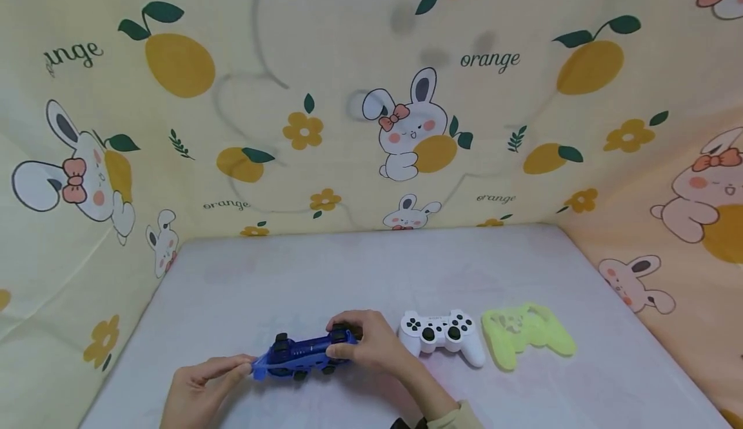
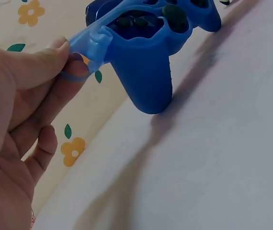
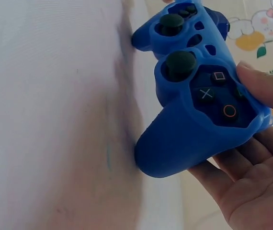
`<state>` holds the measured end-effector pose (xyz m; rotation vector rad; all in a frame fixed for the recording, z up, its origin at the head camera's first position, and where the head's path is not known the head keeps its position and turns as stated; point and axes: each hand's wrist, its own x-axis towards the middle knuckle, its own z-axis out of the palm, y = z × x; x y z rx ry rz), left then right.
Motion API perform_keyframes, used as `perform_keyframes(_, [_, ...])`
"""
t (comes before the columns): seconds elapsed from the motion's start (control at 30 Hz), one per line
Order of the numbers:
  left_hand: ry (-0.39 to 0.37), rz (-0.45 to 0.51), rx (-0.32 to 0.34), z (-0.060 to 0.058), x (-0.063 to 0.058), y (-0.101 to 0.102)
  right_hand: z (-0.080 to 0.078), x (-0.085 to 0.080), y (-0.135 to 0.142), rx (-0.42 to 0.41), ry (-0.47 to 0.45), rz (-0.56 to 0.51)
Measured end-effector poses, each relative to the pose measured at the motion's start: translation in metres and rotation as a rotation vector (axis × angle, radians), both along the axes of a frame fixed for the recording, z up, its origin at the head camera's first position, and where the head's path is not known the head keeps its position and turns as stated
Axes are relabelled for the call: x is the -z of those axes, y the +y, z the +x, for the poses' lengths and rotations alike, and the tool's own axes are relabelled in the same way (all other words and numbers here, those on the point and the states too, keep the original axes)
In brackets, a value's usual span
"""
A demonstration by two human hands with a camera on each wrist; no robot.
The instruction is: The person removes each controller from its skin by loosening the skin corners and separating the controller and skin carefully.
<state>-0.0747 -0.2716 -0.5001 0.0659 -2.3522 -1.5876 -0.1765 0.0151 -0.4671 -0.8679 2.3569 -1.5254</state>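
Observation:
A dark blue game controller [image 1: 290, 349] stands on its grips on the table, partly inside a lighter blue silicone sleeve [image 3: 194, 129]. My left hand [image 1: 203, 387] pinches a corner of the sleeve between thumb and fingers, and the left wrist view shows that edge [image 2: 96, 48] stretched away from the controller. Around the controller's other end, my right hand [image 1: 371, 345] holds it, thumb on the near side and fingers behind. Its sticks and face buttons show through the sleeve's openings in the right wrist view.
Right of my hands lies a white game controller [image 1: 440, 331], face up. Beside it is a yellow-green silicone sleeve [image 1: 525, 335], lying flat. Printed cloth [image 1: 348, 151] walls in the white table [image 1: 348, 274] at the back and both sides.

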Motion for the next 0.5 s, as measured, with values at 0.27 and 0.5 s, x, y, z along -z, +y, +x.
perform_keyframes(0.27, [-0.024,-0.044,-0.004,-0.004,-0.002,0.006,0.003,-0.002,0.0,-0.003,-0.015,-0.01])
perform_keyframes(0.5, [-0.03,-0.054,-0.053,-0.008,0.001,0.018,0.003,-0.002,0.001,0.004,-0.038,-0.019])
